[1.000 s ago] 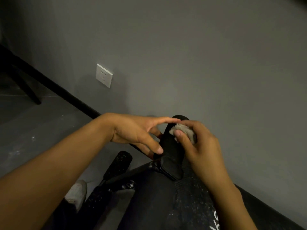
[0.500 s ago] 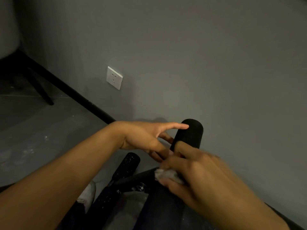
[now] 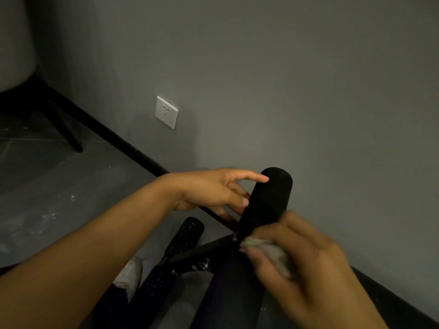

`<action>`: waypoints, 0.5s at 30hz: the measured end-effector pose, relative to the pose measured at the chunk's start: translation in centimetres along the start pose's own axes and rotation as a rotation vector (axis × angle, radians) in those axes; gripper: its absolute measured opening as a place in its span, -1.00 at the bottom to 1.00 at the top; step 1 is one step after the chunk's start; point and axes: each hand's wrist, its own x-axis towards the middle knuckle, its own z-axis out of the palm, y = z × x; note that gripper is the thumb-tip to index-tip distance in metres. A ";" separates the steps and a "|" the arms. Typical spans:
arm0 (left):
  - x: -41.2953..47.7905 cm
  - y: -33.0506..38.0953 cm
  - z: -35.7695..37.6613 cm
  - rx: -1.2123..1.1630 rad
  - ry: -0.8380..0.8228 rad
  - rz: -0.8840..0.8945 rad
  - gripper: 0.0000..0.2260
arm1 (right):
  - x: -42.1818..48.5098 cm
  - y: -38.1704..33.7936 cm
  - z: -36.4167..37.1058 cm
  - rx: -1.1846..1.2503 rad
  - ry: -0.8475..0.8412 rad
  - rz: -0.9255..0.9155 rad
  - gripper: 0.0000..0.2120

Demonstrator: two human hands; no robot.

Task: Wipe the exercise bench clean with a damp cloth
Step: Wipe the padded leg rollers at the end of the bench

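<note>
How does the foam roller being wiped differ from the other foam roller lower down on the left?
The upper roller looks plain matte black; the lower roller is dotted with pale specks. The upper roller has the left hand touching its side and the right hand holding the cloth near its base; the lower roller is untouched. Both are black foam cylinders with rounded ends.
</note>
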 end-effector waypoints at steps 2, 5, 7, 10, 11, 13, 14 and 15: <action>0.0 0.3 0.3 0.006 0.040 0.013 -0.53 | -1.9 1.0 0.1 0.108 0.150 0.123 -0.82; 0.3 0.6 1.6 -0.004 0.083 0.048 -0.53 | -4.5 0.4 2.8 0.172 0.293 0.222 -0.76; 0.6 0.8 2.9 0.027 0.076 0.068 -0.45 | -5.8 -1.7 5.1 0.263 0.346 0.222 -0.74; 0.7 1.0 4.2 0.109 0.054 0.084 -0.38 | -7.0 -4.0 6.4 0.307 0.432 0.174 -0.82; 0.6 1.1 4.5 0.119 0.071 0.094 -0.38 | -7.0 -4.1 6.3 0.325 0.452 0.173 -0.84; 0.6 1.2 4.8 0.138 0.115 0.124 -0.40 | -6.6 -3.2 5.7 0.389 0.470 0.220 -0.83; 0.6 1.3 5.0 0.153 0.127 0.128 -0.41 | -6.4 -2.8 5.6 0.408 0.488 0.246 -0.82; 0.5 1.5 5.1 0.171 0.135 0.127 -0.42 | -6.4 -2.7 5.6 0.421 0.491 0.262 -0.81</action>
